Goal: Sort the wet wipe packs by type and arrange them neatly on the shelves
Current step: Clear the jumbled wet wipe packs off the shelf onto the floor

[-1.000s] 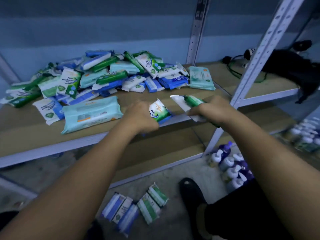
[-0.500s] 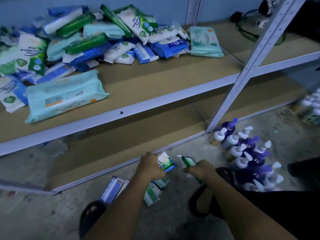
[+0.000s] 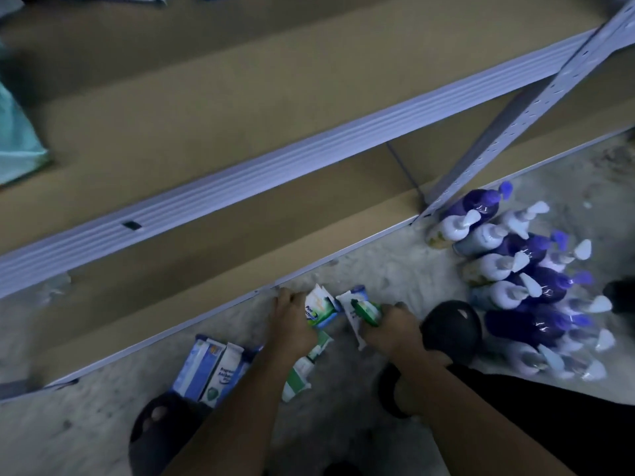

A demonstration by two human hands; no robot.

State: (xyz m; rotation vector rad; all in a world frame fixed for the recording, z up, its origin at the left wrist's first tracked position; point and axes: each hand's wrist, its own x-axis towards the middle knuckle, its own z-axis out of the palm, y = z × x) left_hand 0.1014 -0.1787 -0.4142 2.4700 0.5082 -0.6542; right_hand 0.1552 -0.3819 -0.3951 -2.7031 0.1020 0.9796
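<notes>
My left hand (image 3: 294, 324) grips a small white, green and blue wipe pack (image 3: 319, 309) low over the concrete floor, just in front of the bottom shelf's front edge (image 3: 206, 322). Right beside it, my right hand (image 3: 391, 329) holds a white and green wipe pack (image 3: 360, 307). Under my left wrist a green and white pack (image 3: 304, 369) lies on the floor. Further left on the floor sits a small row of blue and white packs (image 3: 213, 369). A teal pack (image 3: 17, 139) shows at the left edge of the upper shelf.
Several purple and white pump bottles (image 3: 515, 269) stand crowded on the floor to the right, by the grey perforated upright (image 3: 498, 132). Both shelf boards are bare brown here. My dark shoes (image 3: 450, 324) are on the floor close to the packs.
Both hands carried their packs from the upper shelf's front edge down to floor level. The view tilted down, so the pile of packs on the upper shelf has left the frame.
</notes>
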